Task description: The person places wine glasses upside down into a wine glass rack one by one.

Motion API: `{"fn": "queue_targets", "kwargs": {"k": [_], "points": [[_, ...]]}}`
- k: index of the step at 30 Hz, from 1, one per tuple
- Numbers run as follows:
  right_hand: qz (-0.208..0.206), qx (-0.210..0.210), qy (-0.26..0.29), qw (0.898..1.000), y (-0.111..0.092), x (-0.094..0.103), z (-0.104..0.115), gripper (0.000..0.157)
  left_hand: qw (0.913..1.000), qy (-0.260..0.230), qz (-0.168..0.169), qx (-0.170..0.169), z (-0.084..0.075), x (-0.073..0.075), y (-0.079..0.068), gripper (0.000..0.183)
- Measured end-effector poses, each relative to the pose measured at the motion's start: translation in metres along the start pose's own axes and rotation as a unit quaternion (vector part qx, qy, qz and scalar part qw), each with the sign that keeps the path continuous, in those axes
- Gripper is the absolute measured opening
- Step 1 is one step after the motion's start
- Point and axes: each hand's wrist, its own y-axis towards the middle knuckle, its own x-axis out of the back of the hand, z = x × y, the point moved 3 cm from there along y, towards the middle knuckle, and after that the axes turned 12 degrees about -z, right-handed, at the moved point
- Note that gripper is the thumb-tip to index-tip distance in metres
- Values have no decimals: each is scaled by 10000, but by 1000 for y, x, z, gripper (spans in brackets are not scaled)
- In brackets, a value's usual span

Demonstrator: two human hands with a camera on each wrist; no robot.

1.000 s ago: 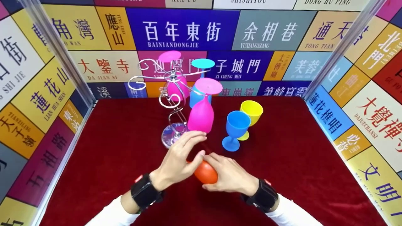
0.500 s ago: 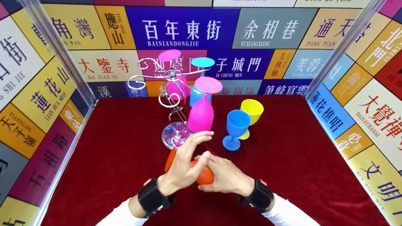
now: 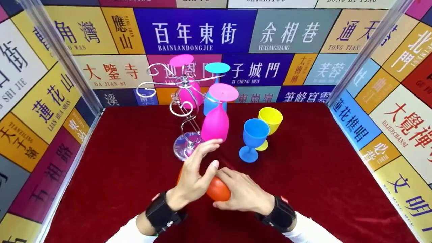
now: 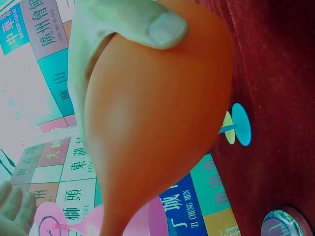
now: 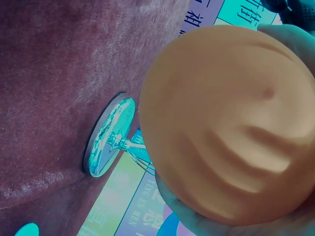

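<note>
An orange goblet [image 3: 218, 189] lies sideways in my right hand [image 3: 246, 191], whose fingers wrap its bowl. In the left wrist view the thumb presses on the bowl [image 4: 157, 108] and the stem runs downward. The right wrist view has the bowl [image 5: 231, 123] close up, with finger-shaped shadows on it. My left hand [image 3: 192, 180] is beside the goblet, fingers extended and slightly bent, covering the stem and most of the foot in the head view. Its fingertips [image 4: 15, 211] appear apart from the stem in the left wrist view.
Behind the hands stands a chrome goblet rack [image 3: 185, 82] on a round base. Two pink goblets [image 3: 216, 123] and a blue goblet [image 3: 211, 104] hang upside down from it. A blue goblet [image 3: 256, 131] and a yellow goblet [image 3: 271, 118] stand upright to the right on red cloth [image 3: 320, 168].
The left hand shifted right, then slightly back left. The orange goblet's foot came into view beside it and is now mostly covered again. The right hand keeps its grip on the bowl.
</note>
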Motion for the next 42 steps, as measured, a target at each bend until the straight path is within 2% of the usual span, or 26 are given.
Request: {"fn": "queue_targets", "kwargs": {"k": [19, 29, 36, 42], "points": [[-110, -20, 177, 9998, -4, -5, 0, 79, 9992, 76, -233, -327, -7, 7, 2, 40], [-239, -22, 139, 9996, -6, -4, -1, 81, 9989, 242, -172, -373, -4, 17, -4, 42], [-608, -45, 520, 9968, 0, 3, -4, 81, 9981, 414, -447, -9, 8, 39, -8, 47], [-915, -25, 897, 9918, 6, 9, -5, 79, 9981, 285, -391, 389, 15, 45, -14, 74]]}}
